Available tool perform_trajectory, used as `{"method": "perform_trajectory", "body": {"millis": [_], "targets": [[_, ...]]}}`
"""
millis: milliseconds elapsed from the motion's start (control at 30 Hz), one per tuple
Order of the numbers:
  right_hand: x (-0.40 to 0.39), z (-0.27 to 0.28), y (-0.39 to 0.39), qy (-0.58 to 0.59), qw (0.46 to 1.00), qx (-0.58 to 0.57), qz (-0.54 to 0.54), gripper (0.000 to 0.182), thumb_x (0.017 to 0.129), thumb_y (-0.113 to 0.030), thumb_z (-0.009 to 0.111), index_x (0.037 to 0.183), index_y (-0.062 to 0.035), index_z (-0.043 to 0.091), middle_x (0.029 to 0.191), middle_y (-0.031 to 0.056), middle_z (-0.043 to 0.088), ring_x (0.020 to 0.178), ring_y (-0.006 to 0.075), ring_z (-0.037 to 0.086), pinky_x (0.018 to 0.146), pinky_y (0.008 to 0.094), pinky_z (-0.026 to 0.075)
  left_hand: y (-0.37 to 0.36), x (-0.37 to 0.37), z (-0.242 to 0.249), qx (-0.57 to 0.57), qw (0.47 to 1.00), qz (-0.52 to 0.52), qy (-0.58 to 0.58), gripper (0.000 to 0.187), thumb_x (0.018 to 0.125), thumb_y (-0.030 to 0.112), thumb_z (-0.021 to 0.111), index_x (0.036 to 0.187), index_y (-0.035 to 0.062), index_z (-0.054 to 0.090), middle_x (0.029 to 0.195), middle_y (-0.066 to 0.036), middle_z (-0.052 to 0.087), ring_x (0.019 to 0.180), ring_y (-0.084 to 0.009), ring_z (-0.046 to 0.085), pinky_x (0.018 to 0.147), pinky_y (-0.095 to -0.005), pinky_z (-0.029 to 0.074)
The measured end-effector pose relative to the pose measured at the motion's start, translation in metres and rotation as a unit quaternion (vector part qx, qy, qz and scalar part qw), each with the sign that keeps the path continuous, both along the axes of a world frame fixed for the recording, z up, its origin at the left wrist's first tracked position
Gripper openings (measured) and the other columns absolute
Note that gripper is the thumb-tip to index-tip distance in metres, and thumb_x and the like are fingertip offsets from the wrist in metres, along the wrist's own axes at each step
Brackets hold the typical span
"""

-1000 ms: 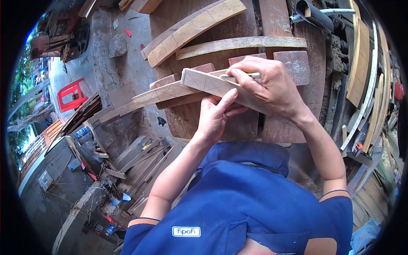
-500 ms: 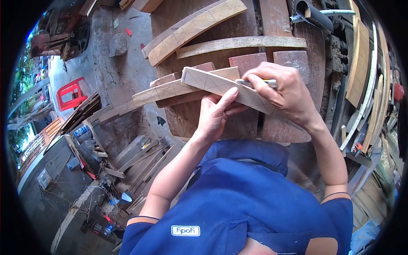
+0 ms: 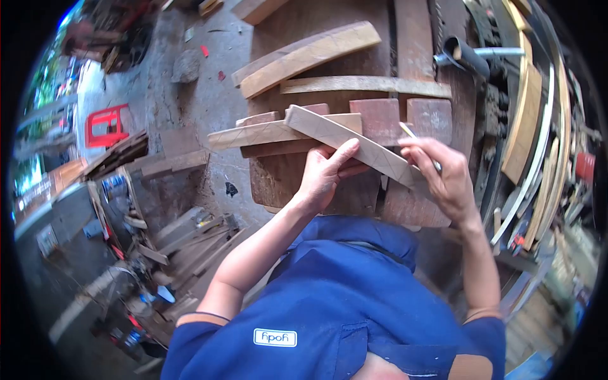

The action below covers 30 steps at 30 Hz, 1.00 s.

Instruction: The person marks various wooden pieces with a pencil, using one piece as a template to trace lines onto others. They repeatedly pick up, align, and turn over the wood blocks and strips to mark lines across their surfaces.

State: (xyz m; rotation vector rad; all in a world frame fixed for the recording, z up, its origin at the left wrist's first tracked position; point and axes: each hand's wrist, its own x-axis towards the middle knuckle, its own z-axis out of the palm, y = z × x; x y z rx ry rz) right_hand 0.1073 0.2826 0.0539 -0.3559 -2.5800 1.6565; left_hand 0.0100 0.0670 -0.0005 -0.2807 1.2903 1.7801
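Note:
My left hand grips a slim wooden piece, thumb on its upper face and fingers underneath. Crossing pencil lines mark that piece, which slants down to the right. Between the fingers of my right hand is a pencil, its upper end pointing up and left. This hand is at the lower right end of the piece, partly covering it. Beneath the upper left end lies another marked wooden strip, resting across darker wood blocks.
Curved wooden pieces and a pale wooden strip lie on the brown wooden work surface. Reddish blocks sit beyond my hands. Long strips stand at the right. A red plastic stool is on the floor, left.
My right hand has drawn back to the right and down along the wooden piece, and the pencil has swung more upright. My left hand keeps its grip. The whole view has shifted slightly.

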Motion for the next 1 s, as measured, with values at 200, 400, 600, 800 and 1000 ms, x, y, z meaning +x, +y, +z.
{"method": "perform_trajectory", "body": {"millis": [200, 400, 600, 800, 1000], "targets": [[0.041, -0.017, -0.029, 0.061, 0.968, 0.241, 0.032, 0.056, 0.084, -0.019, 0.081, 0.133, -0.0006, 0.061, 0.113, 0.0189, 0.069, 0.1, 0.0349, 0.068, 0.087, 0.0438, 0.054, 0.004, 0.012, 0.006, 0.046, 0.999, -0.004, 0.005, 0.036, 0.098, 0.024, 0.071, 0.12, -0.0039, 0.066, 0.117, -0.014, 0.071, 0.108, -0.0236, 0.07, 0.095, -0.0404, 0.06], [0.068, -0.025, -0.041, 0.066, 0.969, 0.233, -0.038, 0.058, 0.076, -0.003, 0.082, 0.13, -0.0003, 0.062, 0.117, 0.0184, 0.068, 0.108, 0.0362, 0.067, 0.095, 0.0444, 0.053, -0.026, -0.014, 0.04, -0.038, 0.915, -0.218, 0.338, 0.03, 0.096, 0.011, 0.071, 0.121, -0.0041, 0.068, 0.116, -0.014, 0.074, 0.103, -0.0181, 0.071, 0.093, -0.0327, 0.058], [0.099, -0.023, -0.033, 0.053, 0.951, 0.304, -0.023, 0.056, 0.073, -0.001, 0.081, 0.127, -0.0025, 0.064, 0.114, 0.0168, 0.069, 0.104, 0.0346, 0.067, 0.093, 0.0435, 0.053, -0.115, -0.079, 0.041, -0.368, 0.58, -0.154, 0.71, 0.048, 0.081, 0.022, 0.082, 0.128, 0.0181, 0.07, 0.135, -0.007, 0.061, 0.13, -0.0285, 0.051, 0.111, -0.0451, 0.041], [0.103, -0.027, -0.047, 0.039, 0.943, 0.328, 0.051, 0.058, 0.074, -0.008, 0.081, 0.129, -0.0042, 0.062, 0.115, 0.0136, 0.068, 0.109, 0.0319, 0.064, 0.096, 0.0427, 0.05, -0.138, -0.096, 0.017, -0.363, 0.586, -0.181, 0.701, 0.044, 0.081, 0.021, 0.079, 0.125, 0.0152, 0.07, 0.123, -0.007, 0.064, 0.12, -0.0299, 0.056, 0.107, -0.0433, 0.044], [0.092, -0.045, -0.057, 0.019, 0.932, 0.356, 0.062, 0.053, 0.08, -0.017, 0.079, 0.131, -0.0096, 0.063, 0.12, 0.0082, 0.067, 0.123, 0.0283, 0.057, 0.104, 0.0439, 0.044, -0.124, -0.091, 0.021, -0.298, 0.608, -0.184, 0.712, 0.042, 0.082, 0.015, 0.078, 0.123, 0.0116, 0.07, 0.115, -0.009, 0.065, 0.111, -0.0303, 0.06, 0.099, -0.0425, 0.049]]}}
